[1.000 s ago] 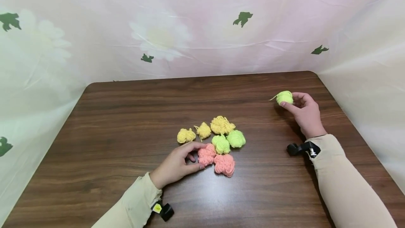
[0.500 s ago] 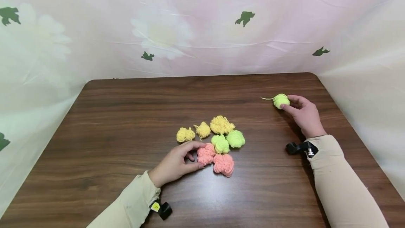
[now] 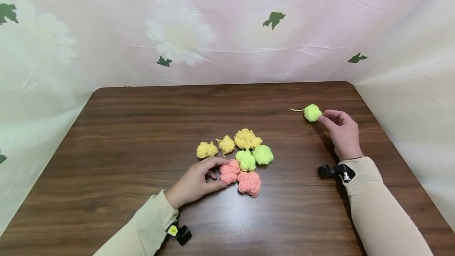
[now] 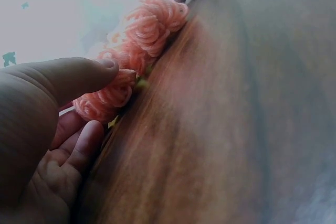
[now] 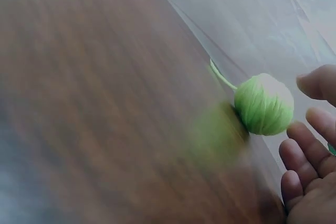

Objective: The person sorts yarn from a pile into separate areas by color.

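Note:
My left hand (image 3: 193, 181) pinches a pink ball of yarn (image 3: 230, 172) between thumb and fingers, low on the table. Right beside that ball lies a second pink yarn ball (image 3: 249, 183). Far to the right, a light green yarn ball (image 3: 313, 113) rests on the table, its loose end trailing left. My right hand (image 3: 342, 134) is just right of it, fingertips close to its side. In the right wrist view a gap shows between the thumb and the green ball (image 5: 265, 103). In the left wrist view the thumb (image 4: 79, 80) lies against the pink yarn.
Two more green yarn balls (image 3: 263, 155) sit behind the pink ones. Beyond them three yellow yarn bundles (image 3: 247, 139) form a row. The brown wooden table (image 3: 142, 125) ends at flower-printed cloth (image 3: 220, 31) at the back and sides.
My right hand has shifted the green ball slightly left, set it down and loosened its fingers from it. The left hand stays on the pink ball.

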The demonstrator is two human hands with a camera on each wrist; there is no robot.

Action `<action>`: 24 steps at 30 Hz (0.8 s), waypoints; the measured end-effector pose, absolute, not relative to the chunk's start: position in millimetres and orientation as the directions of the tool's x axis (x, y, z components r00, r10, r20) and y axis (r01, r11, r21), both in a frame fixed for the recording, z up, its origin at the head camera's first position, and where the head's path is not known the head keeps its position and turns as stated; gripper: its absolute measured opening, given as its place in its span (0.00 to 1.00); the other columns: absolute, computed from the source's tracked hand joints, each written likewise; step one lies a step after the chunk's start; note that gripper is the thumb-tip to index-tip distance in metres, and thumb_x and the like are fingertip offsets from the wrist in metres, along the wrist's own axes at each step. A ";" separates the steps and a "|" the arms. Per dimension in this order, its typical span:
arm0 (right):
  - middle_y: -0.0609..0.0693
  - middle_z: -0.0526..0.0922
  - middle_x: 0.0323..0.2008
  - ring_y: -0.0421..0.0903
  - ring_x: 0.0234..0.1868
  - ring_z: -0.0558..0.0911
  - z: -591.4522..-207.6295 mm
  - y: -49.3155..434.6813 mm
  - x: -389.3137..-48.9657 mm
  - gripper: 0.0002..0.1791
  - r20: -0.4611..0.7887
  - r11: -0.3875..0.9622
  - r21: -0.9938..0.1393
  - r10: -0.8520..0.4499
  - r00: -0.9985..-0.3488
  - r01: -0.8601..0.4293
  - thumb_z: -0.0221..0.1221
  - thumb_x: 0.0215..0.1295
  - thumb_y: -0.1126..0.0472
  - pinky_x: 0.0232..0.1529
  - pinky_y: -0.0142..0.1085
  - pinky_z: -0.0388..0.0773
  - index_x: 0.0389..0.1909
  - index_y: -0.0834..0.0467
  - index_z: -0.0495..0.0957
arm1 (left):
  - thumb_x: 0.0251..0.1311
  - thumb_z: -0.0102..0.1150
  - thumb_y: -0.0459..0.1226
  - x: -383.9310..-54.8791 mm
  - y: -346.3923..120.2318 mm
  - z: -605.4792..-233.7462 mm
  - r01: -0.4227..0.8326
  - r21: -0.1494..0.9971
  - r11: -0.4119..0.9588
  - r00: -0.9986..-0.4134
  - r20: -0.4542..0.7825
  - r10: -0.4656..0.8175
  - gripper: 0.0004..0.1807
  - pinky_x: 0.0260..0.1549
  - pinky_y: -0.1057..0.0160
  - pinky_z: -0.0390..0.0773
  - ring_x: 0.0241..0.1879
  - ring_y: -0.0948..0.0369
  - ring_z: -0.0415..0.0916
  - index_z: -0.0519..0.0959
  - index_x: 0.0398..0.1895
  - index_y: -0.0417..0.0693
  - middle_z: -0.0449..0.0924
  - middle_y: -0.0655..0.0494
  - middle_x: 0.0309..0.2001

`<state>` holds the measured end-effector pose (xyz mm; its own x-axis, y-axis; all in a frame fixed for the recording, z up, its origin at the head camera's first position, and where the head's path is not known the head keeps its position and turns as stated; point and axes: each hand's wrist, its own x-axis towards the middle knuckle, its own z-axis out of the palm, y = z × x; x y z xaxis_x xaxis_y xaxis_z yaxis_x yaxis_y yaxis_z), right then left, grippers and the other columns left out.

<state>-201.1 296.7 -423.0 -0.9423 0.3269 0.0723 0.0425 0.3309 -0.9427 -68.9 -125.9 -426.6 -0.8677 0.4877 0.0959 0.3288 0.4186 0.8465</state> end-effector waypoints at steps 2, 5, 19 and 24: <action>0.38 0.80 0.38 0.36 0.41 0.75 -423.0 294.4 -199.8 0.18 0.073 0.298 -0.954 0.345 -0.936 0.036 0.68 0.64 0.58 0.36 0.22 0.72 0.52 0.61 0.79 | 0.59 0.72 0.38 -68.6 -126.3 -425.7 0.328 0.846 0.421 -0.869 0.095 0.485 0.28 0.39 0.64 0.81 0.37 0.64 0.78 0.76 0.63 0.55 0.79 0.57 0.56; 0.40 0.79 0.35 0.37 0.38 0.74 -422.7 292.0 -197.4 0.14 0.070 0.239 -0.971 0.359 -0.931 0.020 0.68 0.63 0.61 0.33 0.23 0.71 0.47 0.61 0.81 | 0.58 0.73 0.38 -68.4 -126.5 -424.8 0.330 0.845 0.421 -0.869 0.097 0.485 0.29 0.39 0.64 0.81 0.37 0.64 0.78 0.76 0.63 0.55 0.79 0.58 0.56; 0.40 0.80 0.31 0.38 0.34 0.73 -420.6 277.7 -181.0 0.08 0.039 0.177 -0.984 0.289 -0.957 0.013 0.68 0.62 0.62 0.29 0.25 0.70 0.40 0.58 0.82 | 0.58 0.73 0.38 -68.3 -126.5 -425.4 0.348 0.839 0.419 -0.865 0.115 0.489 0.28 0.39 0.65 0.81 0.37 0.65 0.78 0.76 0.63 0.55 0.80 0.57 0.54; 0.41 0.82 0.30 0.36 0.34 0.76 -420.3 270.3 -175.6 0.08 0.052 0.107 -0.994 0.237 -0.970 -0.027 0.68 0.62 0.65 0.31 0.24 0.74 0.40 0.62 0.81 | 0.58 0.72 0.37 -68.2 -126.5 -425.2 0.347 0.839 0.419 -0.865 0.112 0.490 0.28 0.38 0.65 0.81 0.37 0.65 0.78 0.76 0.63 0.55 0.80 0.57 0.54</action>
